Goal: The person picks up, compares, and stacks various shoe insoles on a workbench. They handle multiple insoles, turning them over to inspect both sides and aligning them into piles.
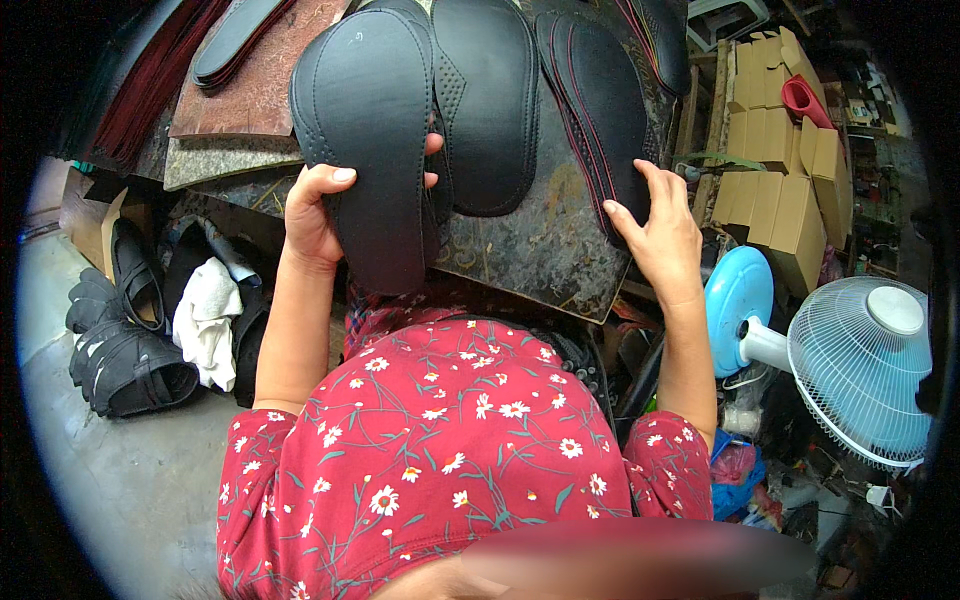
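My left hand (315, 215) grips a large black insole (365, 130) with stitched edges and small punched holes. The thumb lies on its upper face, and fingertips show past its right side. Part of another black insole (490, 110) on the table lies just right of the held one. My right hand (657, 225) is at the near end of a stack of black insoles (600, 90) with reddish edges. Its thumb touches the stack's left side and its fingers reach the right side.
All this is on a dark, worn tabletop (520, 255). At the far left are a reddish board (235, 100) and strips with red edges. Black shoe pieces (130, 365) and a white cloth (207, 320) sit low at left. Cardboard boxes (770, 210) and a blue fan (860, 360) stand at right.
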